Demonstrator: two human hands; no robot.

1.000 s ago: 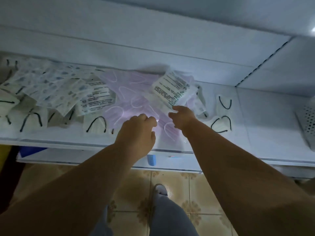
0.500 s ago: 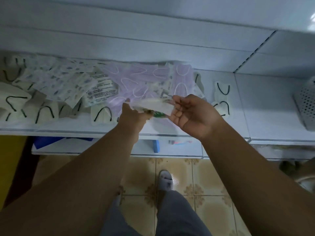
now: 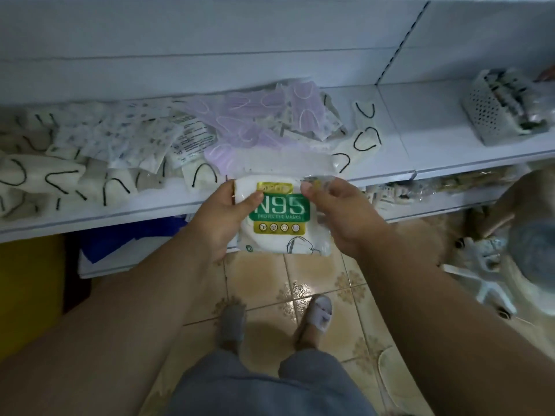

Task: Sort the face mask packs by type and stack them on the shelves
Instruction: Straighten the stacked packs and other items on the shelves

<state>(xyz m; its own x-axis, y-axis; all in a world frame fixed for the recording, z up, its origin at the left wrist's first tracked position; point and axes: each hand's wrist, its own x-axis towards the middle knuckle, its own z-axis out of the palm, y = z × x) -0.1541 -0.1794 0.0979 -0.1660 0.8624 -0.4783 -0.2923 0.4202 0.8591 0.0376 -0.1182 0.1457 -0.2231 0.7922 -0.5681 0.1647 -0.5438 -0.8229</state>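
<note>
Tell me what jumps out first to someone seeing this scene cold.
The N95 mask pack with its green label, held in front of the shelf edge by the left hand and right hand. Behind it, a jumble of purple mask packs on the white shelf, with black-looped white masks at left.

**Around the shelving**

A perforated grey basket (image 3: 492, 115) sits at the right, its contents too blurred to name. Below, patterned beige floor tiles (image 3: 303, 274), grey slippers (image 3: 319, 313), something blue (image 3: 126, 238) under the shelf, and a yellow surface (image 3: 27, 283) at far left.
</note>
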